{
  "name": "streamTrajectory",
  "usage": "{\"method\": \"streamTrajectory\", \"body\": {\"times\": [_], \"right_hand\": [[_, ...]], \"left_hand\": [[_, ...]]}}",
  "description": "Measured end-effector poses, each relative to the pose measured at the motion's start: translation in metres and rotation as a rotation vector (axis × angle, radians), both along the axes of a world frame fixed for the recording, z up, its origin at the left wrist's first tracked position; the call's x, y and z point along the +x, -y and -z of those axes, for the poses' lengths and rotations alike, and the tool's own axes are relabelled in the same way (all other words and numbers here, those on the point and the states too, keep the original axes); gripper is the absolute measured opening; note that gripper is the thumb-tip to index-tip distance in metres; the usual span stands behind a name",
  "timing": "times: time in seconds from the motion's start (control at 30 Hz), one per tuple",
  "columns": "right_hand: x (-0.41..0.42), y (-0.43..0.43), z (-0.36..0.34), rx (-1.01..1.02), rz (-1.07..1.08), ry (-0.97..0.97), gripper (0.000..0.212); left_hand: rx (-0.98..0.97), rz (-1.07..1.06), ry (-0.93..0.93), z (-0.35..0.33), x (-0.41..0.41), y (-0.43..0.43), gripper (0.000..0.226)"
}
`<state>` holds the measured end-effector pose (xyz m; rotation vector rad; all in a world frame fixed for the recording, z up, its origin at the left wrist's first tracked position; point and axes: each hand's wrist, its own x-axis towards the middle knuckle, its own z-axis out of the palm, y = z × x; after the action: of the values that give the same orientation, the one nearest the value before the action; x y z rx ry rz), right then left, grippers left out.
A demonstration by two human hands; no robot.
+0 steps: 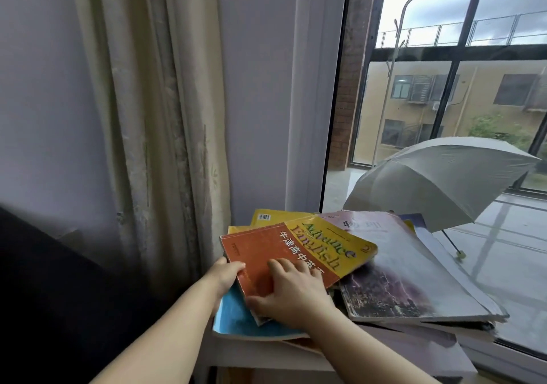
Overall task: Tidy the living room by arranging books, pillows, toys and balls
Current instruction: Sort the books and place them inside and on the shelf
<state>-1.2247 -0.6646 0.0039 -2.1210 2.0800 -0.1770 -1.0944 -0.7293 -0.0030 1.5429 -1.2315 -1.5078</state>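
Gripping the left edge of an orange and yellow book (299, 243), the left hand (226, 274) had its thumb laid over the cover, and its other fingers were out of sight under the book. The right hand (291, 290) lay on the same cover nearer the person. Its fingers were spread and nearly flat on the orange part and its thumb stretched along the near edge, so it pressed on the book rather than closing round it.

That book, printed with "Advance English" and a line of Chinese characters, sat on top of a loose, fanned heap (461, 323) of books, at an angle to those below. A blue book (236, 317) stuck out toward the person from under its near left corner. Behind it showed the corner of a yellow book (266, 216) with a barcode. To the right, partly beneath it, lay a large purple book (414, 274) with lightning on its cover. This one rested on several more books whose worn page edges showed along the right side.

The heap rested on a white stand (266, 357) set against the wall beside a window (444, 88); how many books it carried could not be told. A cream curtain (154, 117) hung to the left. An open pale umbrella (438, 179) lay on its side beyond the glass. A dark shape (44, 295) filled the lower left, and what it was could not be told.
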Motion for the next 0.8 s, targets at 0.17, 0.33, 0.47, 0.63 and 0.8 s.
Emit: {"method": "streamTrajectory", "body": {"times": [0.17,0.33,0.47,0.63,0.8], "right_hand": [[0.019,0.01,0.0,0.071,0.053,0.012,0.067],[0.019,0.008,-0.004,0.038,-0.005,-0.134,0.042],[-0.005,-0.006,-0.018,0.009,-0.158,-0.189,0.026],[-0.037,-0.026,-0.026,0.008,-0.297,-0.17,0.026],[-0.063,-0.043,-0.01,-0.019,-0.417,-0.076,0.019]], "left_hand": [[0.039,-0.042,-0.142,-0.001,-0.006,-0.002,0.056],[0.081,-0.071,-0.173,0.0,-0.003,-0.006,0.052],[0.109,-0.086,-0.161,-0.004,0.001,-0.01,0.044],[0.109,-0.066,-0.173,-0.009,-0.002,-0.014,0.042],[0.006,-0.081,0.029,-0.007,-0.006,-0.02,0.038]]}}
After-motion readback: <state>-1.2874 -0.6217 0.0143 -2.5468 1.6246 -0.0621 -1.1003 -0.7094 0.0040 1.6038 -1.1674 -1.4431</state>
